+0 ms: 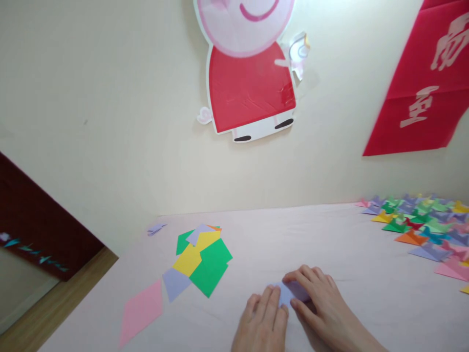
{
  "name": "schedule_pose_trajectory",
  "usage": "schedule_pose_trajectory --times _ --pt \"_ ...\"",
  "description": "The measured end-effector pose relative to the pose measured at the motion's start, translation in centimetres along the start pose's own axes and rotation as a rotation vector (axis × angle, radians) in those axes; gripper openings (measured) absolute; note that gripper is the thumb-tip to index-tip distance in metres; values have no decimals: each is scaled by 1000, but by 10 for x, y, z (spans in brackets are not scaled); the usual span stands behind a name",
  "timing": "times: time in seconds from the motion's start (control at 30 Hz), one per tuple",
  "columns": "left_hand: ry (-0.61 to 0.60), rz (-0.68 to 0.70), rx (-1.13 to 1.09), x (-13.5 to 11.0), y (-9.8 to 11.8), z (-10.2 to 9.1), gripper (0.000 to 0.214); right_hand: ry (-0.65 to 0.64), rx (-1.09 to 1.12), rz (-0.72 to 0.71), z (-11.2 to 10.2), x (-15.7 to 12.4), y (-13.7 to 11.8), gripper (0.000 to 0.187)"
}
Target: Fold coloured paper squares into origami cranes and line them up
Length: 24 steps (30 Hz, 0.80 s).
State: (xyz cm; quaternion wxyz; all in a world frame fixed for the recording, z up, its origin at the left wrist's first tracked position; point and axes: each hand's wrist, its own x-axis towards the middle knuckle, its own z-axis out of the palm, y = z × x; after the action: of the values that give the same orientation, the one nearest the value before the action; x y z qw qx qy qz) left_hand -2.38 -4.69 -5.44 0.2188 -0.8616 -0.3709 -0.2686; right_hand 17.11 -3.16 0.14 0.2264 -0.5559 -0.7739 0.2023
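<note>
A light purple sheet of origami paper lies on the pale cloth in front of me, partly hidden under my fingers. One part of it on the right is raised and looks darker. My left hand rests on the paper's left side with fingers stretched out, pressing it down. Over the right side curves my right hand, its thumb and fingertips around the raised flap. The paper's lower edge is covered by the hands.
Left of my hands lie loose paper squares: green, yellow, purple and pink. A small folded purple piece sits at the far left. Many folded paper figures stand in rows at right. Behind is a wall.
</note>
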Motion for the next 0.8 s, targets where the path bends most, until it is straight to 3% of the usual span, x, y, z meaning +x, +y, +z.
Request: schedule_pose_trajectory --times 0.1,0.17,0.3,0.43,0.5,0.6,0.67,0.8 --pt "46 20 25 -2 -9 -6 47 -41 99 5 -3 1 12 52" --pt "29 38 61 -4 -14 -9 41 -70 164 3 -5 1 20 61" --pt "-31 57 90 -6 -24 -21 14 -71 311 -13 -9 0 31 52" --pt "-166 131 21 1 -36 -42 33 -86 490 46 -17 -4 29 45" --pt "-223 88 -95 6 -38 -48 49 -107 516 65 -21 -5 23 48" --pt "-264 -114 -398 18 -34 -46 71 -66 443 71 -19 0 13 44" --pt "-260 -335 -648 30 -31 -38 84 -8 482 81 -13 10 6 36" --pt "-154 -815 -1154 62 -35 -15 83 132 954 139 -4 38 0 28"
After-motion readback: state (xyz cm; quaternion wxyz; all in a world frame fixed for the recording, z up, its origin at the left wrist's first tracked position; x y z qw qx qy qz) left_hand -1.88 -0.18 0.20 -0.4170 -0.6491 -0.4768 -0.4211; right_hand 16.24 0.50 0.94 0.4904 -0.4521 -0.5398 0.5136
